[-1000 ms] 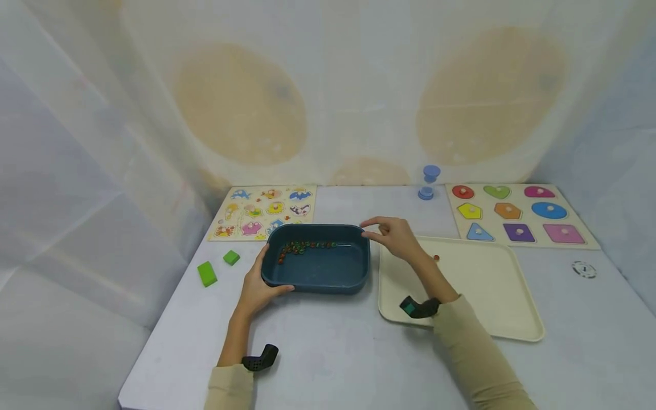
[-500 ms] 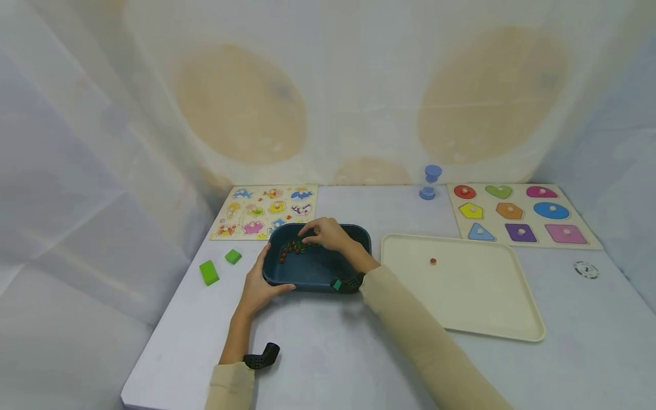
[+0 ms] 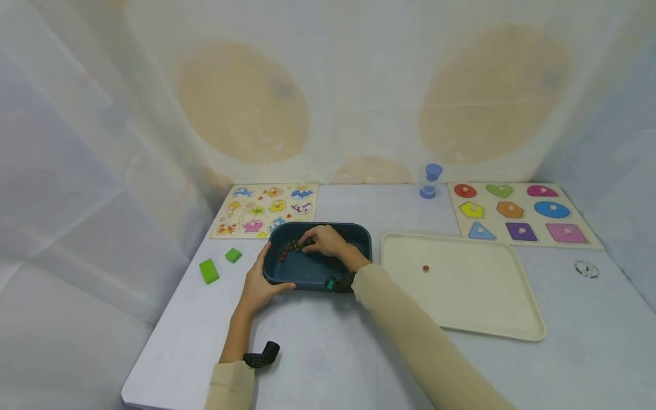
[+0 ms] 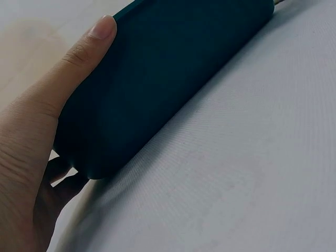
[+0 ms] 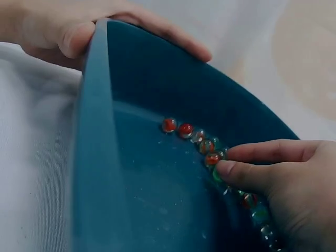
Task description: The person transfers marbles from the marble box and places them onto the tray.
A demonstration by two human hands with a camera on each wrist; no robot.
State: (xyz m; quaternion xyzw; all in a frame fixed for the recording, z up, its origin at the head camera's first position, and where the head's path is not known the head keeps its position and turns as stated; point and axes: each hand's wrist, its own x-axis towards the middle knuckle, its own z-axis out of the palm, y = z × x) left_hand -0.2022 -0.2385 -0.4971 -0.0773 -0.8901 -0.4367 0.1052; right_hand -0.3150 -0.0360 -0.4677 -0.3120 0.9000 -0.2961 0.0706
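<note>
Your right hand (image 5: pixel 304 184) is down inside the dark teal bin (image 3: pixel 302 276), thumb and forefinger nearly together at the glass marbles (image 5: pixel 207 146); you cannot tell whether one is caught between the tips. Your left hand (image 3: pixel 256 289) is clamped around the bin's left end, thumb along the near side. The bin sits upright on the table (image 3: pixel 307 353) before you, open top facing up, its long axis running left to right. On its floor the marbles form a bent string beside the far wall, curving toward you at the left. They are round and clear with red, orange and green inside; the bin is smooth with rounded corners. Your right sleeve (image 3: pixel 405 319) reaches in from the near right, and the wrist camera (image 3: pixel 340 283) covers part of the near rim. Just right of the bin, a shallow cream tray (image 3: pixel 482 296) bears one small reddish ball (image 3: pixel 426 269). An animal peg puzzle (image 3: pixel 263 212) lies behind the bin's left end, a shape peg puzzle (image 3: pixel 525 219) beyond the tray, near a blue hourglass (image 3: pixel 431 177).
</note>
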